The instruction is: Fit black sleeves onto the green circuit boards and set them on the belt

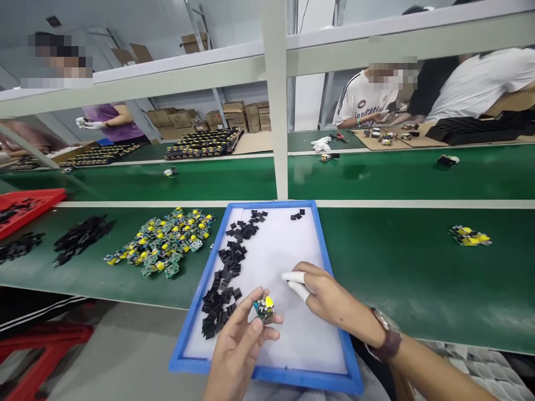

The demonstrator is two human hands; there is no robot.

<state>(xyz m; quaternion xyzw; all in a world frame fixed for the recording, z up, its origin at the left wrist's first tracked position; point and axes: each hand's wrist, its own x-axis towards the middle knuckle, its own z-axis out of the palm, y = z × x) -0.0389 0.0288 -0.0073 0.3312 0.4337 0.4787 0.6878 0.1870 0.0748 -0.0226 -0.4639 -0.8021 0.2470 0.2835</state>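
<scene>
On the tabletop [397, 267] a tray [309, 351] is set; over it, a board [264, 308] is clamped in the left hand [241, 338]. Whether anything is pinched by the right hand [328, 295], beside it, cannot be told.

Tray rim [309, 378] — smooth plast., blk pcs [231, 256] — matt.

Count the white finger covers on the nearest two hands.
2, both on the right hand: one index-finger cover and one thumb cover. The left hand shows none; curled fingers may hide more.
</scene>
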